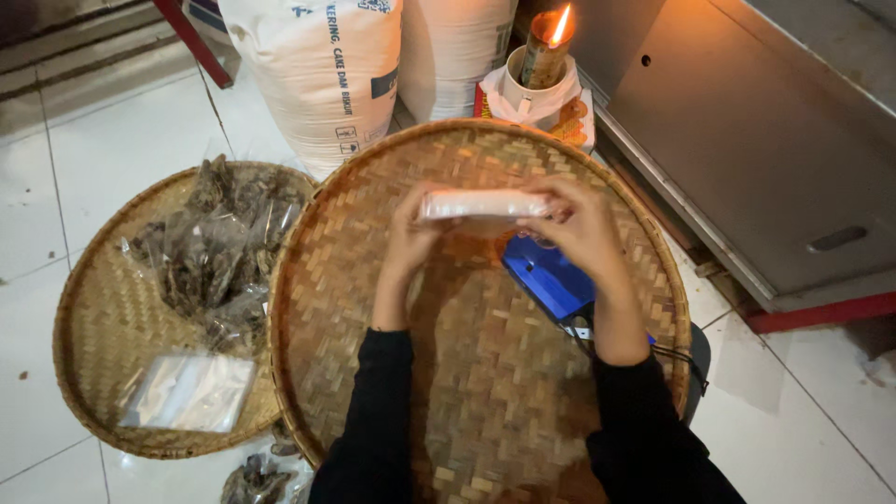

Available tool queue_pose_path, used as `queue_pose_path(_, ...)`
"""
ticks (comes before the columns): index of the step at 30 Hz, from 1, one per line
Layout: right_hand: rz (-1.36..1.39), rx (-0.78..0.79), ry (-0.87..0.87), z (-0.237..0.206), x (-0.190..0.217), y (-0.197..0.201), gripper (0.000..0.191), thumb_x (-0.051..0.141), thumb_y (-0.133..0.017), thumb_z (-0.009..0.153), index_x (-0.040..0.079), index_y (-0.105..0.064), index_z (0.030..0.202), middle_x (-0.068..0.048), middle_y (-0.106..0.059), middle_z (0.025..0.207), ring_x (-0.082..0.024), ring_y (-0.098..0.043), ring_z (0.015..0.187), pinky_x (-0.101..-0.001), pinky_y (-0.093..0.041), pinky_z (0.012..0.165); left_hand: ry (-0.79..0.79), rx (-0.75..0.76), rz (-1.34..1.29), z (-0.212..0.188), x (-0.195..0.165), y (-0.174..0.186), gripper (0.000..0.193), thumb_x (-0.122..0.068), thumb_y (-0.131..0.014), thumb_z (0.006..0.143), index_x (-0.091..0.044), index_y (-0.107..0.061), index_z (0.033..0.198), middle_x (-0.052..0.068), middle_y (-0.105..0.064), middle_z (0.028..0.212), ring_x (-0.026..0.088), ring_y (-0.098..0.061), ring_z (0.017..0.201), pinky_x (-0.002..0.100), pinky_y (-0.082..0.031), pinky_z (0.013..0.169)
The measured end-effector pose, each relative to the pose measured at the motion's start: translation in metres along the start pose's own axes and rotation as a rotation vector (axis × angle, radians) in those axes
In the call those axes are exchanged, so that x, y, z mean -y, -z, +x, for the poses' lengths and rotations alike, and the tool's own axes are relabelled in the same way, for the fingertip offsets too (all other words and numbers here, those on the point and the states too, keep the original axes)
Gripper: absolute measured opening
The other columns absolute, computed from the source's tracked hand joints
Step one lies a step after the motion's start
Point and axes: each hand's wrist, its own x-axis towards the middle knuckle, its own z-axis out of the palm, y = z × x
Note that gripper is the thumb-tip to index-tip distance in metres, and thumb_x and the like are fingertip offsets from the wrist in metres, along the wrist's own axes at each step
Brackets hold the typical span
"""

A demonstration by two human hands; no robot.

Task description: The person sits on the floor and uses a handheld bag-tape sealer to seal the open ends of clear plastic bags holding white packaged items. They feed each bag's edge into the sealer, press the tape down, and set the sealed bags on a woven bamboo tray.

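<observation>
Head view: two hands hold a small clear bag flat over a big woven tray.

The left hand [411, 238] pinches the left end of the bag [483, 203] and the right hand [577, 229] pinches the right end, so both grips are closed on it. The bag sits at the tray's [373, 373] 12 o'clock, just above the weave. A lit candle [546, 42] burns in a cup past the tray, at 12 o'clock. A blue box [549, 275] lies under the right wrist. At 9 o'clock a smaller tray [103, 327] holds filled bags [210, 252] and some flat empty ones [187, 392]. I think it is best to keep the bag's edge straight and tight, with fingers well away from the flame.
</observation>
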Motion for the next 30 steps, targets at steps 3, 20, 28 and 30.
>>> queue_pose_path(3,-0.068,0.009,-0.123,0.006,-0.01,-0.014,0.04,0.008,-0.09,0.076,0.009,-0.076,0.114,-0.003,-0.075,0.102,-0.01,-0.071,0.089,-0.0268,-0.059,0.074,-0.035,-0.092,0.099,0.003,0.016,0.008,0.039,0.005,-0.085,0.076,-0.004,-0.068,0.109,0.002,-0.071,0.109,0.014,-0.067,0.104,0.03,-0.055,0.091)
queue_pose_path(20,0.254,0.393,0.115,-0.006,0.011,0.005,0.103,0.018,-0.093,0.068,0.005,-0.038,0.155,-0.013,-0.048,0.155,-0.025,-0.045,0.145,-0.0437,-0.038,0.118,0.08,-0.587,-0.977,-0.002,0.075,0.021,0.036,-0.015,-0.054,0.092,-0.005,-0.058,0.127,0.008,-0.071,0.117,0.023,-0.068,0.106,0.042,-0.055,0.094)
queue_pose_path(28,0.097,0.884,0.469,-0.017,0.076,-0.014,0.087,0.032,-0.089,0.079,0.007,-0.048,0.151,-0.014,-0.044,0.159,-0.034,-0.035,0.151,-0.0456,-0.029,0.122,-0.128,0.7,-1.789,0.023,0.11,-0.009,0.068,-0.065,-0.041,0.104,-0.003,-0.056,0.127,0.012,-0.062,0.096,0.026,-0.057,0.084,0.043,-0.047,0.08)
queue_pose_path(30,0.021,0.884,0.424,-0.018,0.081,-0.016,0.079,0.031,-0.086,0.08,0.008,-0.052,0.147,-0.014,-0.046,0.157,-0.034,-0.038,0.148,-0.0448,-0.032,0.119,-0.111,0.807,-1.814,0.024,0.097,-0.014,0.082,-0.077,-0.04,0.1,-0.001,-0.055,0.127,0.013,-0.06,0.092,0.025,-0.054,0.081,0.041,-0.046,0.077)
